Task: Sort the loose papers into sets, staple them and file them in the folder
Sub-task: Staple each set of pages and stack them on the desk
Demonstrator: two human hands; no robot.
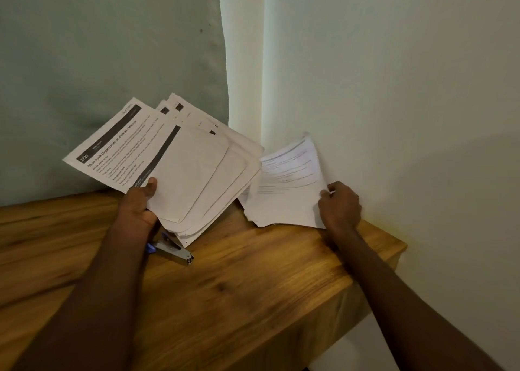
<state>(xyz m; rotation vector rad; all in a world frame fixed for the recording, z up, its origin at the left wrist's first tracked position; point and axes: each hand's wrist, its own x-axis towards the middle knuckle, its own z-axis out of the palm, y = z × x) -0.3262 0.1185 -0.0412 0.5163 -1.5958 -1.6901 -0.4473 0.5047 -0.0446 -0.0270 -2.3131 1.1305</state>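
On wooden worktop point(253, 280): left hand point(139, 204) grips fanned papers point(180, 168), fingers curled beneath; right hand point(340, 204) pinches blurred, seemingly printed paper stack point(284, 190); stapler point(176, 251) below fan.

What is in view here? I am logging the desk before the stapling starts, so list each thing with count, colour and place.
fanned papers: several sheets, white with dark header bars, held up over the table's left half
paper stack: one pile, white, at the table's far right, curled up against the wall
stapler: one, grey metal with a blue part, on the table under the fanned papers
table: one, brown wood
curtain: one, pale green, behind the table
wall: white, right
left hand: grips the fanned papers
right hand: pinches the paper stack's edge
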